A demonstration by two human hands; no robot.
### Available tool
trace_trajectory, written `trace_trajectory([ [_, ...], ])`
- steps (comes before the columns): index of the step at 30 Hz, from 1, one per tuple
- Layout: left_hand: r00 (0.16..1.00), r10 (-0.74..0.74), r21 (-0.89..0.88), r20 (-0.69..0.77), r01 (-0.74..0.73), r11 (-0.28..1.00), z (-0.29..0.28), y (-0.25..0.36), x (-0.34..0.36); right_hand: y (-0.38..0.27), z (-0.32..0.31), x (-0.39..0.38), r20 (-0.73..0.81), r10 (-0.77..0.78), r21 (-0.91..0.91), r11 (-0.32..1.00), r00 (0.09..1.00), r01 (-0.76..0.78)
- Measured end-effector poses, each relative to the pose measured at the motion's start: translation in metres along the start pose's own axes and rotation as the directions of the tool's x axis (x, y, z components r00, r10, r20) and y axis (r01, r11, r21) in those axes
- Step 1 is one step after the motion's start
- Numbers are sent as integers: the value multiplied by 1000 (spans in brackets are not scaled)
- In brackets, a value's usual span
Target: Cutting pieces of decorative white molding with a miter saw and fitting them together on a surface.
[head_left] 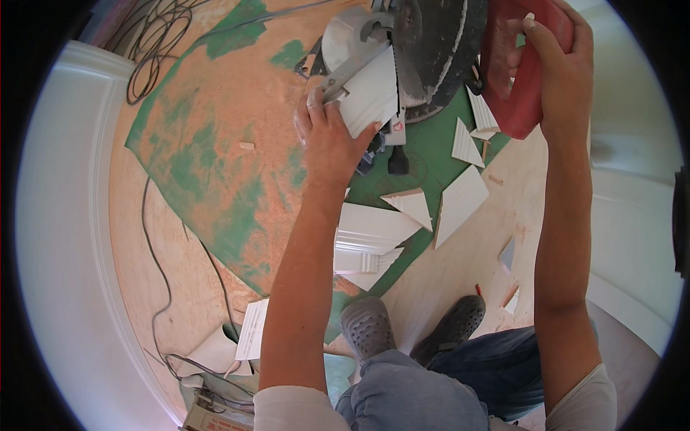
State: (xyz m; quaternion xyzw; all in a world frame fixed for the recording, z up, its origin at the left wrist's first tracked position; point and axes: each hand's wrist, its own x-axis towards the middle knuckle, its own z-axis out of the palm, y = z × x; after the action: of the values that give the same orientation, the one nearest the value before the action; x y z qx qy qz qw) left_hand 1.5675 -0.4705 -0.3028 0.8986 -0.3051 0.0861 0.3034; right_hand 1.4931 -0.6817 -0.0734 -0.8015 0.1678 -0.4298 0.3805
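My left hand (332,140) is closed on a short piece of white moulding (372,93), which lies against the metal fence (357,72) of a mitre saw. The thumb rests at the piece's near edge, and the fingertips look dusted white. Just right of that piece stands the saw's large dark round blade or guard (440,43); I cannot tell which part is blade. My right hand (566,90) is wrapped round the saw's red loop handle (519,100), at the upper right. A black knob (397,160) sticks out at the saw's near side.
Angled white moulding offcuts (377,226) lie between the saw and my feet, in grey clogs (366,323). A sawdust-covered green sheet (223,223) spreads left. Dark cable (169,43) coils at upper left; cords run down the left. White panelled surfaces (65,215) stand on both sides.
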Motion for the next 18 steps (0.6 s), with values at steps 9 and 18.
trace_trajectory([
  [9, 999, 24, 10, -23, -24, 1000, 1, -3, -2, 31, -12, 11, 1, 64, 81, 995, 998, -64],
  [18, 999, 28, 12, -41, -28, 1000, -2, -1, -2, -14, 4, -7, 17, 143, 103, 984, 990, -144],
])
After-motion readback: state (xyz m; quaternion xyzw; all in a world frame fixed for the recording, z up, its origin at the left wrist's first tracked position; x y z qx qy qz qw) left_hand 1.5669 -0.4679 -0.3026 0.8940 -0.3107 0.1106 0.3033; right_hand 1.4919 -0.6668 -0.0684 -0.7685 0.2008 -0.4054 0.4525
